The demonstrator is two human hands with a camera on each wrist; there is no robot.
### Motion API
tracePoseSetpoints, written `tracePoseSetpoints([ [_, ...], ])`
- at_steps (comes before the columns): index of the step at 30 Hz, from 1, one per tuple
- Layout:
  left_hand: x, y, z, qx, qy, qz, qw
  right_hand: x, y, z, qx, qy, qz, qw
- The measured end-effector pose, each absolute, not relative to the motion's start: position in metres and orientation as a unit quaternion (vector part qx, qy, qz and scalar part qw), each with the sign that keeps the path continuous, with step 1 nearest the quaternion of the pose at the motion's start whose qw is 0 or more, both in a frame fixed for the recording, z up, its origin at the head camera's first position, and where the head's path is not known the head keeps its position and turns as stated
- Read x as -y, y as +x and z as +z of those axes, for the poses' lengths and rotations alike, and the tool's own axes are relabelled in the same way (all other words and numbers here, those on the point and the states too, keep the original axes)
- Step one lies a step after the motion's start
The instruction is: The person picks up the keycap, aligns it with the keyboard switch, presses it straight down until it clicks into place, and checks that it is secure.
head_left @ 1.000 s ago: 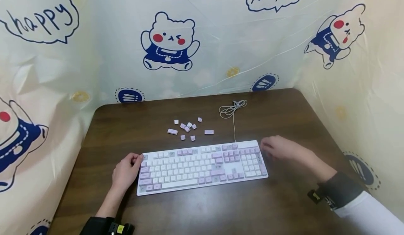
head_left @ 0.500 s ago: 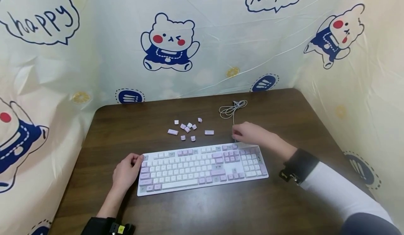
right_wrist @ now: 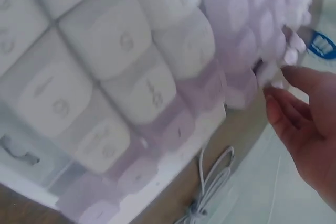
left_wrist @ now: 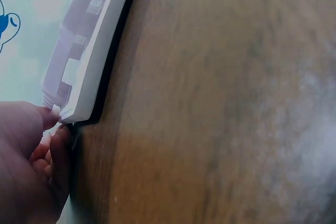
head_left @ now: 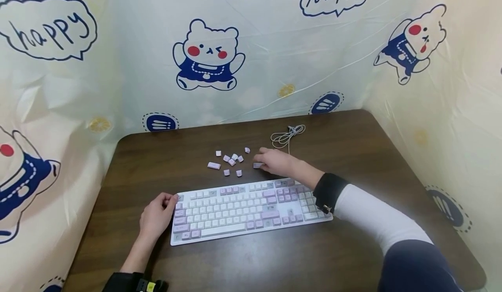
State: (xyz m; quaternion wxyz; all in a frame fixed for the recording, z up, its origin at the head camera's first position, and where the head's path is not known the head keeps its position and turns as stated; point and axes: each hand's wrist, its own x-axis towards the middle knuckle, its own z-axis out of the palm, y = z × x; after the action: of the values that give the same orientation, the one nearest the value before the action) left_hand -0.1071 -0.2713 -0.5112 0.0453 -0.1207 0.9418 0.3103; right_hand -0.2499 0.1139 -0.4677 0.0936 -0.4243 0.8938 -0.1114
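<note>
A white and lilac keyboard (head_left: pixel 231 215) lies across the table, with several bare key positions among its caps. My left hand (head_left: pixel 157 215) holds the keyboard's far left corner; in the left wrist view, the thumb (left_wrist: pixel 50 117) lies against the corner and curled fingers sit beneath it. Beyond the keyboard, my right hand (head_left: pixel 279 162) reaches to a long lilac keycap (head_left: pixel 257 165), partly covered by the fingers. In the right wrist view the thumb and fingers of that hand (right_wrist: pixel 310 124) are bent and slightly apart; contact with the keycap is unclear.
Several small loose keycaps (head_left: pixel 232 162) and another long keycap (head_left: pixel 213 165) lie behind the keyboard. A coiled white cable (head_left: pixel 289 136) rests near the table's back edge. Patterned sheeting (head_left: pixel 266 65) hangs around the brown table (head_left: pixel 251 266).
From beside the keyboard's right end, my right hand has swung left over its back edge to the long lilac keycap. The left hand has kept its hold on the corner.
</note>
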Motion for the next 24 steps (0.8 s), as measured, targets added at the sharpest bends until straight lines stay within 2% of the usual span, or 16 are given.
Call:
tracePoseSetpoints([
  [8, 0.271, -0.107, -0.512, -0.942, -0.126, 0.308, 0.039, -0.101, -0.247, -0.475, -0.901, -0.415, -0.067, 0.104],
  [17, 0.272, -0.107, -0.512, -0.942, -0.129, 0.308, 0.041, -0.109, -0.252, -0.471, -0.898, -0.415, -0.106, 0.100],
  [24, 0.271, -0.106, -0.512, -0.942, -0.127, 0.309, 0.038, -0.118, -0.253, -0.468, -0.882, -0.405, -0.190, 0.150],
])
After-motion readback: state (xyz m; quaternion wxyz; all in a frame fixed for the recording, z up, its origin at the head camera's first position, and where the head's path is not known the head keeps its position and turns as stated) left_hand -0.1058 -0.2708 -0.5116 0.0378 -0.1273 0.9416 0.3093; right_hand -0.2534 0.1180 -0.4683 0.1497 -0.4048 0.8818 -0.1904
